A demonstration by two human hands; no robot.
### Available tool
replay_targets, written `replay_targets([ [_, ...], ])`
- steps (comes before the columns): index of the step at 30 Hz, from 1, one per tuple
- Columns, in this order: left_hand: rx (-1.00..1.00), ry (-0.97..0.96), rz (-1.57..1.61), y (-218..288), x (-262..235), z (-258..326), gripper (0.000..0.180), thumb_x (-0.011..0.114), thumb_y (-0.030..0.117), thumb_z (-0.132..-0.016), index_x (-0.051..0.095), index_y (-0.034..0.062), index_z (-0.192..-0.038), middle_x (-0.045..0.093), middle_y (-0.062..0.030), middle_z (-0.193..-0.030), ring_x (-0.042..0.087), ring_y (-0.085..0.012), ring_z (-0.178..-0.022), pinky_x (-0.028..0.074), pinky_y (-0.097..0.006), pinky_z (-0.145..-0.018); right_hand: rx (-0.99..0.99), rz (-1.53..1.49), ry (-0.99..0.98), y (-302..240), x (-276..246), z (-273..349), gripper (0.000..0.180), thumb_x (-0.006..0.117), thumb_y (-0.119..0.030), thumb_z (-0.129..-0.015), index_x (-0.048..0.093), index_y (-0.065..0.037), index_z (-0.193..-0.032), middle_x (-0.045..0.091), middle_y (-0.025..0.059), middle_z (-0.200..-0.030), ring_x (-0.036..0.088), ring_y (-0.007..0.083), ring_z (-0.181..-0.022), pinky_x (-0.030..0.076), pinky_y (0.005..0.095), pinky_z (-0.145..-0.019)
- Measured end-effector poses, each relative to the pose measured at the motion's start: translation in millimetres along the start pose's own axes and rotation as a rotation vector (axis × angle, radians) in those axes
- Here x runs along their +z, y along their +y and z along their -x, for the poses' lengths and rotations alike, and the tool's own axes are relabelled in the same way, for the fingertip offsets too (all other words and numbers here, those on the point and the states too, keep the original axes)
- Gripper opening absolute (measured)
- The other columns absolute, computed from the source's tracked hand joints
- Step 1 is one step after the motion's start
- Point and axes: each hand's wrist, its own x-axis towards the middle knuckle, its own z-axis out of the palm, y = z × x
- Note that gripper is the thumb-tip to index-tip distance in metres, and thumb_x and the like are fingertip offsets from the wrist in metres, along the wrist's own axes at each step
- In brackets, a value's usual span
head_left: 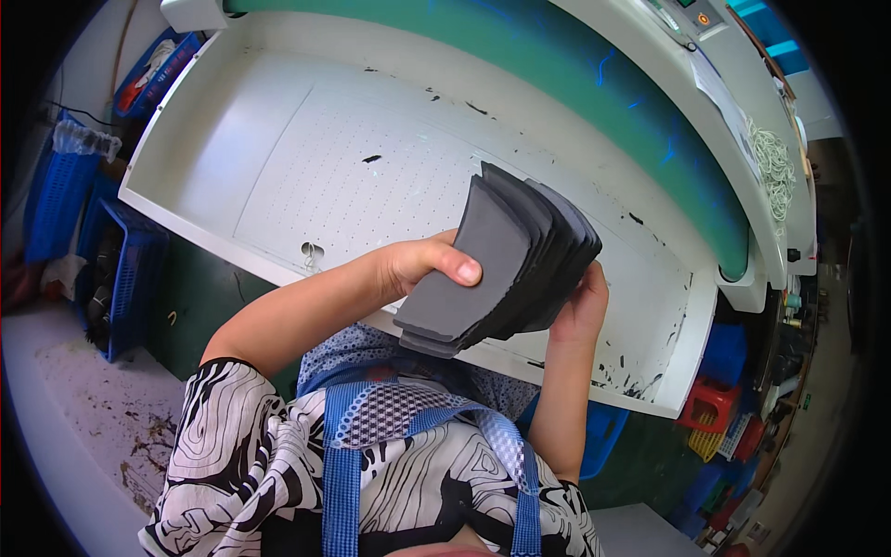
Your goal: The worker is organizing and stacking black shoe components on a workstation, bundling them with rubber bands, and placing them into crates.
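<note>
Between my two hands is a thick stack of dark grey, slightly curved foam-like sheets (492, 251), tilted and fanned a little at its edges. My left hand (432, 265) grips the stack from its left side, its thumb pressed flat on the top sheet and its other fingers hidden beneath. On the right side my right hand (580, 302) is closed around the stack's edge, most of its fingers out of sight behind it. The stack is held up over the near side of a white tray-like table (269, 176).
Black scraps (372, 159) lie scattered on the table, which has small holes and a raised rim. A green roller or belt (520, 56) spans its far side. White string (772, 172) hangs at the right. Blue crates (125, 269) stand left; a red stool (710, 404) stands right.
</note>
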Motion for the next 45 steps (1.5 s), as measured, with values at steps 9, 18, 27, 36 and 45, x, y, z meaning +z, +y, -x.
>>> replay_targets([
  [9,0.390,-0.044,-1.537,39.7,-14.2,-26.9,0.095,0.082,0.036,-0.049,0.045,-0.0065,-0.126,0.062,-0.0223,-0.103,0.062,-0.0363,-0.093,0.050,-0.039,-0.085,-0.106,0.391,-0.161,-34.3,12.7,25.4,0.032,0.056,-0.027,-0.093,0.061,-0.003,-0.114,0.066,0.0013,-0.085,0.053,0.0060,-0.062,0.039,0.0193,-0.051],
  [18,0.231,-0.034,-0.830,118.0,-37.8,12.2,0.078,0.079,0.034,-0.056,0.051,-0.0074,-0.116,0.063,-0.0168,-0.099,0.065,-0.0235,-0.082,0.054,-0.030,-0.073,-0.046,0.925,-0.280,-18.3,-6.4,5.4,0.022,0.059,-0.021,-0.088,0.064,-0.003,-0.100,0.044,-0.0023,-0.064,0.036,0.0101,-0.053,0.031,0.0237,-0.051],
  [27,-0.010,-0.468,-1.470,77.9,1.1,-1.6,0.087,0.081,0.025,-0.049,0.045,-0.0033,-0.123,0.060,-0.0196,-0.106,0.060,-0.0302,-0.098,0.046,-0.036,-0.087,-0.214,1.118,-0.604,-5.4,82.5,-25.3,0.018,0.060,-0.016,-0.085,0.054,-0.004,-0.073,0.048,0.0004,-0.062,0.043,0.0108,-0.057,0.035,0.0232,-0.056],
  [36,0.247,0.146,-1.464,84.8,-46.6,-13.4,0.085,0.077,0.033,-0.052,0.045,0.0025,-0.125,0.060,-0.0178,-0.108,0.062,-0.0287,-0.095,0.049,-0.037,-0.084,-0.306,0.768,-0.142,-5.0,42.9,-13.5,0.021,0.058,-0.020,-0.092,0.065,-0.001,-0.085,0.054,0.0062,-0.058,0.049,0.0131,-0.048,0.041,0.0252,-0.051],
  [45,0.147,0.519,-0.796,85.0,-85.1,11.9,0.093,0.080,0.035,-0.057,0.040,-0.0106,-0.128,0.060,-0.0210,-0.103,0.063,-0.0244,-0.090,0.051,-0.029,-0.079,-0.882,1.207,-0.481,72.5,86.7,-14.7,0.013,0.063,-0.008,-0.085,0.065,-0.003,-0.097,0.066,0.0099,-0.085,0.064,0.0219,-0.070,0.050,0.0328,-0.063],
])
